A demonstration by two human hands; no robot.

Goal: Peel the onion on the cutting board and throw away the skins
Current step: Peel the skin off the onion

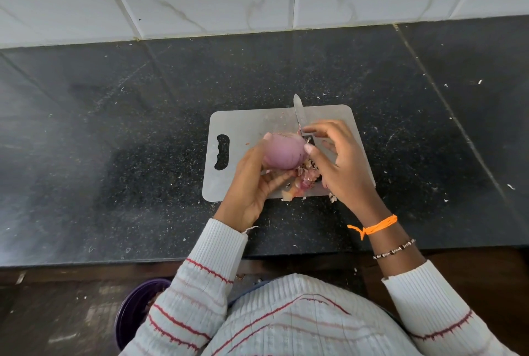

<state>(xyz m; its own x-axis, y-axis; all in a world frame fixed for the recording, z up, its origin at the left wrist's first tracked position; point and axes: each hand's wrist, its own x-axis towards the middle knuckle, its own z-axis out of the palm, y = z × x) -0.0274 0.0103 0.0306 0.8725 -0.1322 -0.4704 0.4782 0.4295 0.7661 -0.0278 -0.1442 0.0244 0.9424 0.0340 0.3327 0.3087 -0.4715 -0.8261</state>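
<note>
We held the smooth purple onion (283,152), mostly peeled, just above the grey plastic cutting board (243,123). Our left hand (252,184) cupped it; our right hand (337,161) pinched at its end. Papery pink skins (303,181) lay on the board, undiscarded.
</note>
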